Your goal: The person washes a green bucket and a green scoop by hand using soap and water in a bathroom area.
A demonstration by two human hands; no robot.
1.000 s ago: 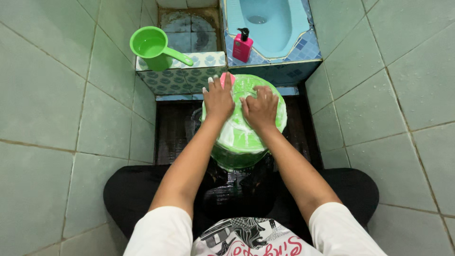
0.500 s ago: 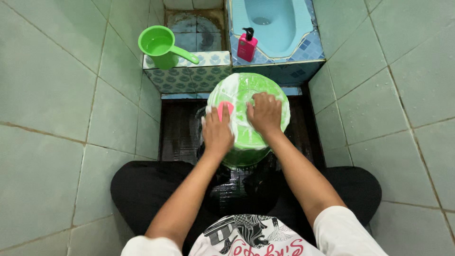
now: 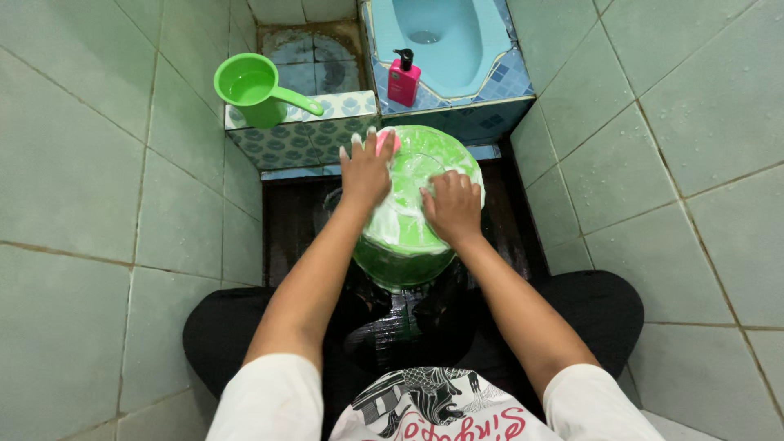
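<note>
A green plastic bucket point(image 3: 406, 245) stands upside down on the dark wet floor between my knees, its bottom covered in white soap foam. My left hand point(image 3: 364, 170) presses a pink sponge point(image 3: 385, 142) against the far left edge of the bucket's bottom. My right hand point(image 3: 452, 206) lies flat on the right side of the foamy surface, fingers together, holding the bucket steady.
A green water dipper point(image 3: 255, 86) sits on a low patterned tile wall point(image 3: 306, 131) at the back left. A pink pump bottle point(image 3: 403, 79) stands beside a blue squat toilet point(image 3: 441, 37). Green tiled walls close in on both sides.
My left hand has slid the pink sponge from the near left part of the bucket's bottom up to its far edge. My right hand has shifted slightly toward me.
</note>
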